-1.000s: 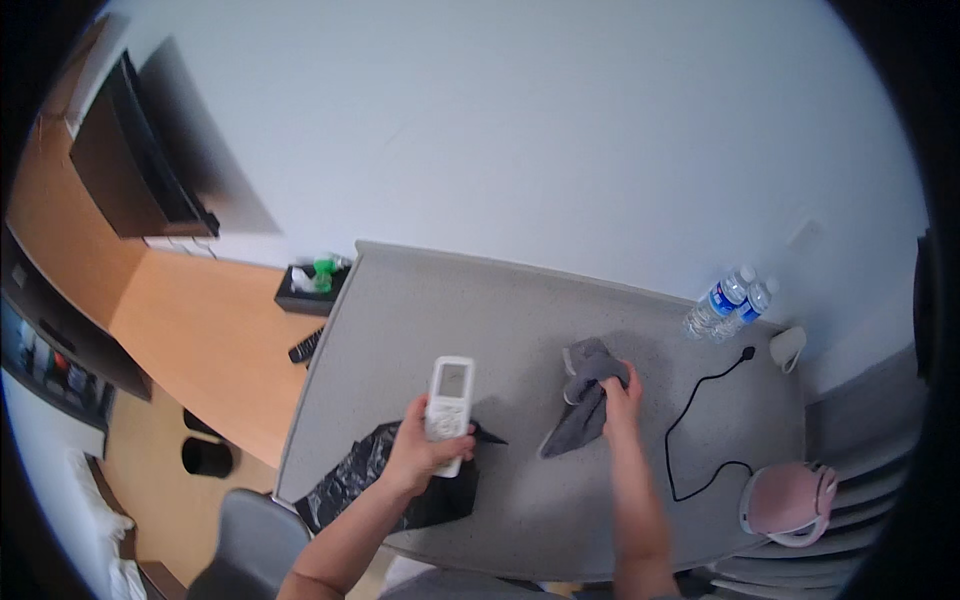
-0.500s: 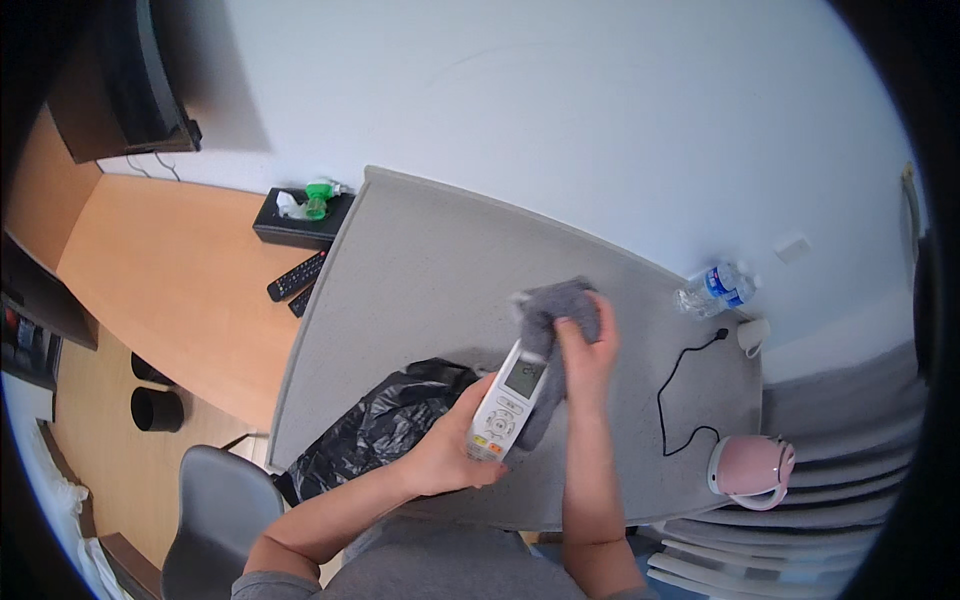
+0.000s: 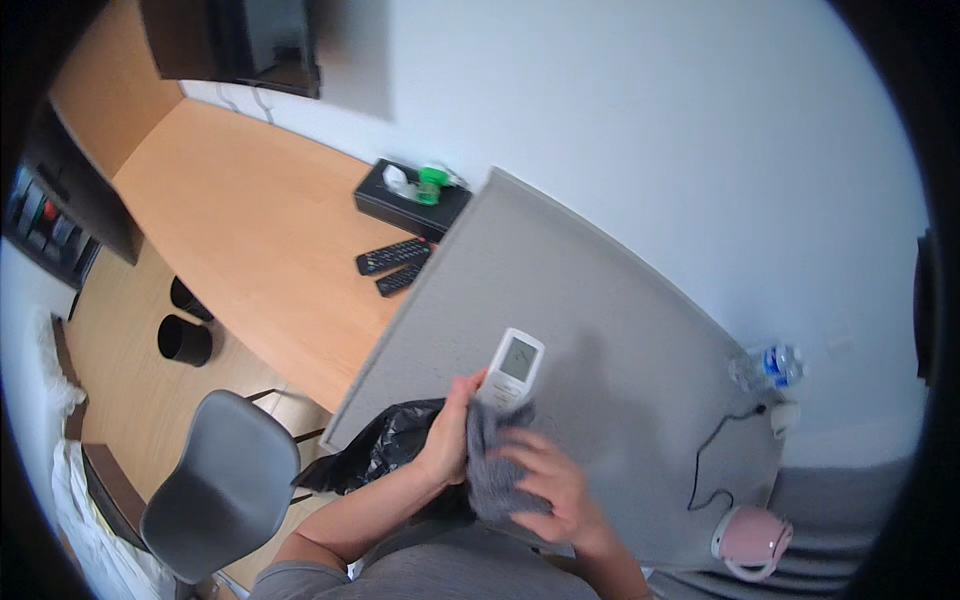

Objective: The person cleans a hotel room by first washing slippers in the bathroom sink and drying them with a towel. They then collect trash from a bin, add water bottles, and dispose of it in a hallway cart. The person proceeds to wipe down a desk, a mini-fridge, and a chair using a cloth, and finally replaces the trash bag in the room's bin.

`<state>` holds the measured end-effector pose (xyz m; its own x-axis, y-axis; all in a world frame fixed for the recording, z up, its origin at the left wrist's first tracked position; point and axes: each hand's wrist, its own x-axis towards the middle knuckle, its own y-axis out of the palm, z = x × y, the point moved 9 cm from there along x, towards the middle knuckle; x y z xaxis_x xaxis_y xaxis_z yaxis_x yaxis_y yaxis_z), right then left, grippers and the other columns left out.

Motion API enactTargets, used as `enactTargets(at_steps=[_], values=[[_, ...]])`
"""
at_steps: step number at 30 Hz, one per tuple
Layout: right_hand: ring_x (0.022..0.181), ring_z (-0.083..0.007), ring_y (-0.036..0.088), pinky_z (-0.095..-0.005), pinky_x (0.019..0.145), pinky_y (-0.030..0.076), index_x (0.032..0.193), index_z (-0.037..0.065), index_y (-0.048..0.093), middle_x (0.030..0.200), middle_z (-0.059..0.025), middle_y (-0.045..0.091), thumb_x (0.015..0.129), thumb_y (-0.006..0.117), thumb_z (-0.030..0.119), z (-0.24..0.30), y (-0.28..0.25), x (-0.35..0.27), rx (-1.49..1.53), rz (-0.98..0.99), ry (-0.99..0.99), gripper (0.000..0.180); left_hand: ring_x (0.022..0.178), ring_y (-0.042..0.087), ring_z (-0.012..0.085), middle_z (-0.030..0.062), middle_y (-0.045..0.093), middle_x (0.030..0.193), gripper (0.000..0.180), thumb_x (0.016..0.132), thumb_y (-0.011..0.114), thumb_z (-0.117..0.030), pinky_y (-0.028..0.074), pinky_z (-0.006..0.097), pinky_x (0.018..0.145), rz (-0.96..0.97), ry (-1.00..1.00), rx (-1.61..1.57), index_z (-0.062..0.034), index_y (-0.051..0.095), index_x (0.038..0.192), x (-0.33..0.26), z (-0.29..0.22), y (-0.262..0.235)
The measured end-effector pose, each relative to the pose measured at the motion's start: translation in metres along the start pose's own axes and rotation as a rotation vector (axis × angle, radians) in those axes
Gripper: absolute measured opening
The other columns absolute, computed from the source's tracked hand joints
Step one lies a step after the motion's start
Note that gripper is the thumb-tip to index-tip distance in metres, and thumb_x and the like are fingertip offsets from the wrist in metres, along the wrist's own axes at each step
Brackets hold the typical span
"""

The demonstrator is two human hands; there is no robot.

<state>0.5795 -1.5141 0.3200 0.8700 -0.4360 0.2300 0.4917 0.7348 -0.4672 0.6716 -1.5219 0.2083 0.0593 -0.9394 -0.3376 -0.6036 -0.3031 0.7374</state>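
Grey cloth [image 3: 498, 485] under spread right fingers [image 3: 532, 462] part-covers the remote [image 3: 518, 360] left fingers [image 3: 461, 392] grip, near black bag [image 3: 385, 450].

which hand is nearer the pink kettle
The right hand: it's on the gray cloth, left of the kettle; the left hand, holding the white remote, is farther left.

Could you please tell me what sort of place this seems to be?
It looks like a hotel room or small apartment, though I can't be sure: a television hangs above a wooden desk, and a pink kettle sits on the gray table.
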Motion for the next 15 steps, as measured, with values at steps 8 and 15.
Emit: enactTargets(at_steps=[8, 15], values=[[0.102, -0.036, 0.055, -0.0467, 0.088, 0.046, 0.109, -0.007, 0.052, 0.112, -0.0247, 0.054, 0.068, 0.046, 0.008, -0.119, -0.046, -0.145, 0.638, -0.957, 0.399, 0.045, 0.079, 0.06, 0.0193, 0.012, 0.059, 0.087, 0.03, 0.085, 0.05, -0.021, 0.049, 0.032, 0.068, -0.397, 0.346, 0.889, 0.0, 0.052, 0.106, 0.037, -0.205, -0.153], [0.088, -0.0327, 0.061, -0.0433, 0.081, 0.049, 0.11, -0.011, 0.051, 0.104, -0.0224, 0.059, 0.069, 0.047, 0.023, -0.13, -0.067, -0.155, 0.634, -0.936, 0.538, 0.053, 0.086, 0.059, 0.0323, 0.0147, 0.06, 0.09, 0.027, 0.084, 0.054, -0.021, 0.048, 0.04, 0.075, -0.528, 0.495, 1.849, -0.008, 0.058, 0.108, 0.168, -0.239, -0.244]])
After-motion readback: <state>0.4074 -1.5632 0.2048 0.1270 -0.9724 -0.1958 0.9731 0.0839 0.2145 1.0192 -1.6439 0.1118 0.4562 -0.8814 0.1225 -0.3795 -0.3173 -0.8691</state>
